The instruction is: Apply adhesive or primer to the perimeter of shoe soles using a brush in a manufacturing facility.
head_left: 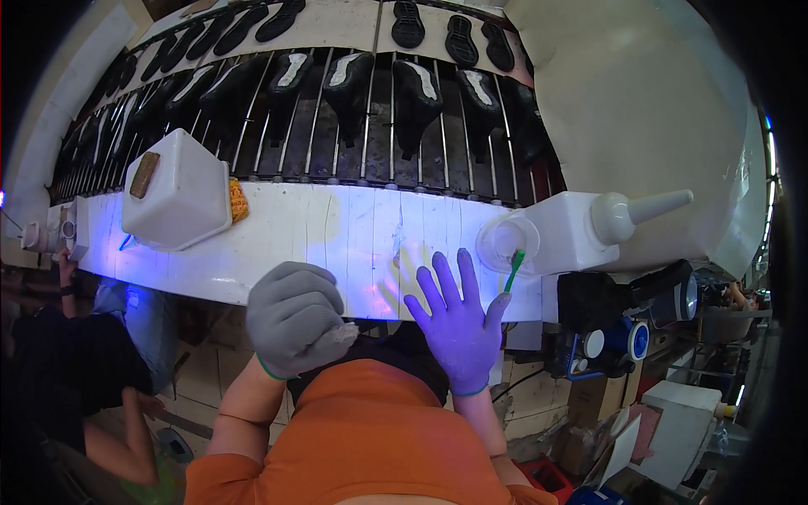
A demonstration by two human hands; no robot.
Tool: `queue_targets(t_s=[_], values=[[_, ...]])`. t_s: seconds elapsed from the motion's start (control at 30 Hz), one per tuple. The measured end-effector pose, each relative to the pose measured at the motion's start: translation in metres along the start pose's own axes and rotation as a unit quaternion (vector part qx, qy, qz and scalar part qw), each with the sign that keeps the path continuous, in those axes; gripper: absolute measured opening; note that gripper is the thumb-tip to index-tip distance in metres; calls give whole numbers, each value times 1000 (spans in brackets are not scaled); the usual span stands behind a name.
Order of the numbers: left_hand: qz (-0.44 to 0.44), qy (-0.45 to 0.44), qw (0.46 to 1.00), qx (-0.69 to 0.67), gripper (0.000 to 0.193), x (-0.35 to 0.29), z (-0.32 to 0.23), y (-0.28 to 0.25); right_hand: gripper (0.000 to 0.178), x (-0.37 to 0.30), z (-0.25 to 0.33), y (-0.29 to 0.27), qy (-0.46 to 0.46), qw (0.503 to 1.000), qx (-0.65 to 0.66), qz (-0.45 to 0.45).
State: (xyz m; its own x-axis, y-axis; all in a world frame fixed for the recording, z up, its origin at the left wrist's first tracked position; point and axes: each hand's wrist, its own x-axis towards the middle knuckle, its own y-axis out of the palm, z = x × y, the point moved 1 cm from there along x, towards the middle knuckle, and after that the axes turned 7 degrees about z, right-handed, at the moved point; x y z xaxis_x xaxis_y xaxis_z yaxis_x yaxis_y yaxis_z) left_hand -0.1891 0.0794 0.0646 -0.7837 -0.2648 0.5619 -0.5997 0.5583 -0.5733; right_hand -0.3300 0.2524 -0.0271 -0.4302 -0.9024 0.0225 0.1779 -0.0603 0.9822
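Observation:
My left hand (295,321), in a grey glove with a green cuff, is curled closed at the near edge of the white bench (349,223). A pale, rough patch shows at its thumb tip; whatever the fingers may enclose is hidden. My right hand (459,332), its glove tinted violet by the light, is spread open beside it. Close to the right thumb is a green-handled brush (516,268) leaning in a round white cup (492,252). I cannot tell whether thumb and brush touch. Behind the cup lies a white bottle (572,231) with a long nozzle.
Beyond the bench, a roller conveyor (379,126) carries black shoe uppers (418,88) with white patches; soles (408,23) lie on a board farther back. A white box-shaped container (172,194) stands left by an orange sponge (239,202). Another person (76,362) sits at far left.

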Motion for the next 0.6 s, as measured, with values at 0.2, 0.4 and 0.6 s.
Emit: queue_targets(t_s=[0.2, 0.4, 0.6], values=[[-35, -121, 821, 557, 13, 18, 52, 23, 75, -3, 2, 0, 9, 1000, -15, 25], [36, -239, 963, 123, 10, -3, 38, 27, 82, -4, 7, 4, -9, 999, 11, 32], [56, -189, 978, 66, 29, -8, 25, 50, 87, -7, 4, 6, 7, 994, -96, 43]])
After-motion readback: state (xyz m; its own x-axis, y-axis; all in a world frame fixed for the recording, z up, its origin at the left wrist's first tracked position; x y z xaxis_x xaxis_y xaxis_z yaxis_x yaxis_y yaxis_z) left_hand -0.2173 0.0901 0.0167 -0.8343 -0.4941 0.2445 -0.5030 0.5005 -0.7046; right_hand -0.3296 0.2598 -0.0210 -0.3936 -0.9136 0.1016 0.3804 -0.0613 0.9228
